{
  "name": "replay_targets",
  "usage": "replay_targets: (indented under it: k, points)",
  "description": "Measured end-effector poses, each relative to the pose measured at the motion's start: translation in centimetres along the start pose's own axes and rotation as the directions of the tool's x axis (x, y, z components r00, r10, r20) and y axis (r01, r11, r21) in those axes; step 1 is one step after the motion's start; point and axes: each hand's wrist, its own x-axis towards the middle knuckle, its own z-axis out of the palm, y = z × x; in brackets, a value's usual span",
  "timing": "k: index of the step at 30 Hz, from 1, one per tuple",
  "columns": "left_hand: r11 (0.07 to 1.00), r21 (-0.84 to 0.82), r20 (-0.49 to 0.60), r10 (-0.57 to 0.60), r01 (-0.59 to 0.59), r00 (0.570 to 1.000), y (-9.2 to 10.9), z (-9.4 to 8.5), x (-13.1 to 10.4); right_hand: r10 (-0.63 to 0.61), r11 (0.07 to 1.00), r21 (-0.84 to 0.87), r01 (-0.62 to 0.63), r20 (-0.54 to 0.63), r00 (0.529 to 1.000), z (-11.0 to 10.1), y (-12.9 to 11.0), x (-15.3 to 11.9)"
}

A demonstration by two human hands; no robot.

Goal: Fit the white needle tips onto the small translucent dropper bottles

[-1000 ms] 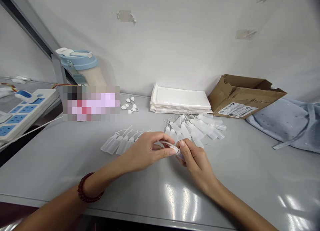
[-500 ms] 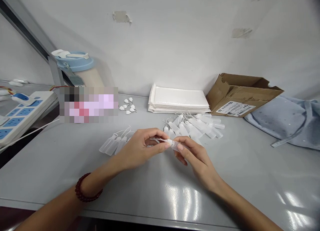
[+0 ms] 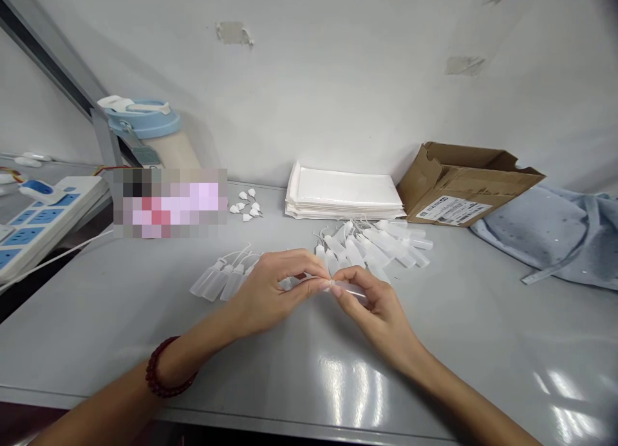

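l hand (image 3: 263, 293) & r hand (image 3: 381, 302) both grip 1 btl (image 3: 356, 291) btwn them over the table (image 3: 270, 381): l fingers pinch its nozzle end, r its body. behind l hand, a row of btls (image 3: 211, 282), 3+ seen, rest hidden. past r hand, a heap of btls (image 3: 383, 245), overlapped, can't count. abt 7 tips (image 3: 254, 210), 1 box (image 3: 463, 188), 1 cup (image 3: 174, 147).

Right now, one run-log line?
left hand: pinching one end of translucent bottle | right hand: gripping its body | beyond: bottle pile, cardboard box
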Motion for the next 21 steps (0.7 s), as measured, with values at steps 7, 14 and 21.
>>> replay_targets:
  k: [7,14,21]
  points:
    - [0.940,-0.169,0.049,-0.291,0.295,0.955,0.2,0.0,0.1,-0.019,0.997,0.080,0.019,0.001,1.000,0.0,0.1,0.1]
    - [0.941,-0.155,0.122,-0.283,0.300,0.951,0.1,0.4,0.0,-0.060,0.986,0.162,0.051,0.053,0.997,0.2,-0.3,0.0]
    - [0.879,0.366,-0.049,0.348,-0.307,0.936,-1.4,2.3,-1.4,0.222,0.736,0.573,-0.359,0.298,0.929,-0.4,-0.1,1.0]
